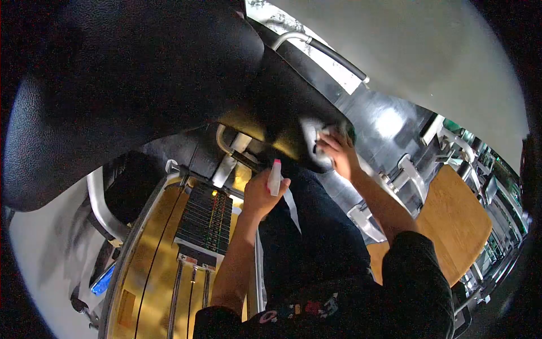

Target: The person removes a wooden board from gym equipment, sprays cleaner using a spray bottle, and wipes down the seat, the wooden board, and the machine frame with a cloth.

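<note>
My left hand (262, 195) is wrapped round a spray bottle (275, 178) with a white trigger head and a pink nozzle tip. The bottle's body is mostly hidden by my fingers. My right hand (339, 151) presses with bent fingers on a pale cloth (320, 135), against the end of a long black padded cushion (282, 96). Glare on the cushion blurs the cloth's outline. Between my arms my dark-clad legs show, below the cushion.
On the left stands a weight stack (204, 217) with guide rods, behind a yellowish panel (161, 226). A bent metal handle (322, 48) projects beyond the cushion. A wooden board (454, 226) and other gym machines (460, 144) stand to the right. A blue item (103, 279) lies lower left.
</note>
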A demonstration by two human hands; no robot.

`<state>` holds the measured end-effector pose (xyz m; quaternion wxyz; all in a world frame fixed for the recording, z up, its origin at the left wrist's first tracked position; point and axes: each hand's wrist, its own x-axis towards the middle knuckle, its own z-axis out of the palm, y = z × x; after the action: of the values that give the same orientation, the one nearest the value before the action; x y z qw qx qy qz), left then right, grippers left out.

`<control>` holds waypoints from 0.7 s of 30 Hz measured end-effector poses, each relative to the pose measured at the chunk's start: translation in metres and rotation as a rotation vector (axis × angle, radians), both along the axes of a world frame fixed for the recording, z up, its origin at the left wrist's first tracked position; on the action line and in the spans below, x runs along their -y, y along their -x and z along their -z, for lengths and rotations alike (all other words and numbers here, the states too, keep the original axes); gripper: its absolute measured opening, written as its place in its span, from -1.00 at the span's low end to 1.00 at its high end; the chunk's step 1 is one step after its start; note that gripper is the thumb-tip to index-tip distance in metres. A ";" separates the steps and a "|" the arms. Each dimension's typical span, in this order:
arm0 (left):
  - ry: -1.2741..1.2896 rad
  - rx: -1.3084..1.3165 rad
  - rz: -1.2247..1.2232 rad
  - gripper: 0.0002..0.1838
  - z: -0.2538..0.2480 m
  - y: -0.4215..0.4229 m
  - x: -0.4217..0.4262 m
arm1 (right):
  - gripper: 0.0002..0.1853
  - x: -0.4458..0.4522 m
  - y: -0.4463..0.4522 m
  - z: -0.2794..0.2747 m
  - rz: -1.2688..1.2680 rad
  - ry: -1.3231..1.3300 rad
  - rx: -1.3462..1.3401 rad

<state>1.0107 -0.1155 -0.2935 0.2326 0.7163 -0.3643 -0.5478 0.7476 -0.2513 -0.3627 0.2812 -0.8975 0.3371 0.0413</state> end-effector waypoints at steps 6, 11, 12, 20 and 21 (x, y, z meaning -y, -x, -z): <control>-0.065 0.022 -0.012 -0.63 0.011 0.002 0.012 | -0.45 -0.034 0.031 -0.014 0.382 -0.186 0.023; -0.083 -0.011 -0.060 -0.59 0.009 0.005 0.021 | -0.51 -0.046 0.026 -0.002 0.843 -0.312 0.231; -0.085 -0.008 -0.054 -0.59 0.009 0.005 0.020 | -0.51 -0.048 0.027 -0.004 0.849 -0.314 0.233; -0.053 0.016 0.293 -0.54 0.006 0.032 0.018 | -0.54 -0.057 0.052 -0.014 1.062 -0.409 0.240; -0.088 0.041 0.412 -0.53 0.001 0.037 0.021 | -0.54 -0.058 0.059 -0.012 1.063 -0.408 0.239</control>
<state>0.9734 -0.1369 -0.2949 0.0767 0.6472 -0.4836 -0.5843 0.6884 -0.1935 -0.3505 0.4667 -0.5313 0.6924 -0.1430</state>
